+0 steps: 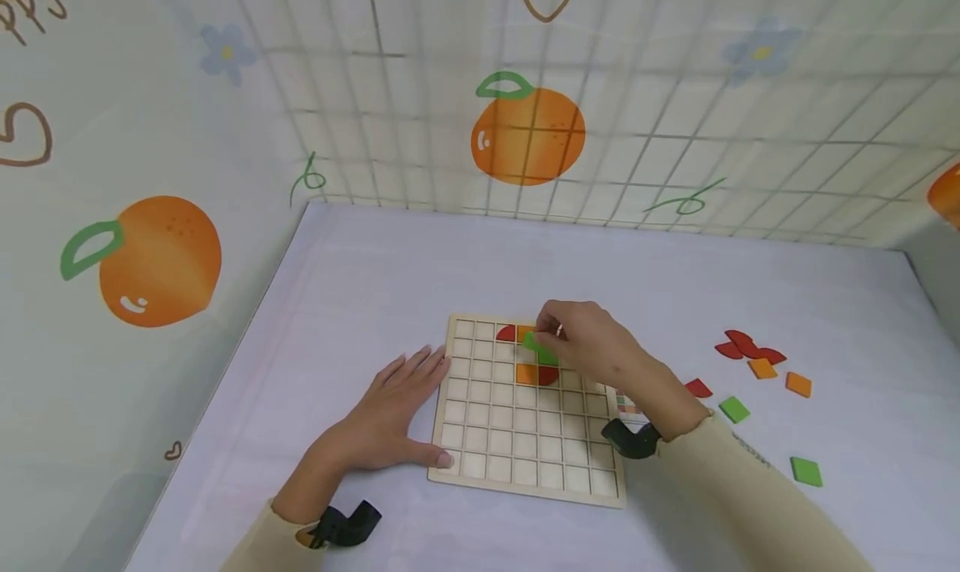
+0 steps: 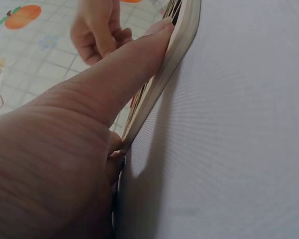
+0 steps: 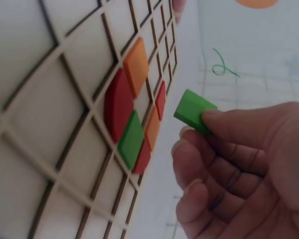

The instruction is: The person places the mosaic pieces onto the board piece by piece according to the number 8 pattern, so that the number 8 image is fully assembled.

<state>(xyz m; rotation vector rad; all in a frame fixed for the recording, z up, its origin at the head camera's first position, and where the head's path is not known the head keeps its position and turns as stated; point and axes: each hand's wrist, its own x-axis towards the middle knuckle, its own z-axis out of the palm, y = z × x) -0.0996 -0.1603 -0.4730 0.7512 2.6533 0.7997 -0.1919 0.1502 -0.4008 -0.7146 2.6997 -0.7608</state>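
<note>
A wooden grid board [image 1: 498,443] lies flat on the table. My left hand [image 1: 390,413] rests at its left side, fingers extended against the edge and thumb [image 2: 154,42] on the near corner of the frame. Above the far part of the board, my right hand [image 1: 592,338] pinches a green square tile [image 3: 192,107] between thumb and fingers, clear of the grid. Set in the cells below are a green tile [image 3: 131,142], orange squares [image 3: 136,67] and red rounded pieces [image 3: 118,104]. In the head view the right hand hides some of the cells.
Right of the board lie loose red pieces [image 1: 738,343], orange squares [image 1: 798,383] and green squares [image 1: 734,409]. A printed card [image 1: 626,405] shows partly beneath the right forearm. A patterned cloth wall [image 1: 420,138] borders the table's far side.
</note>
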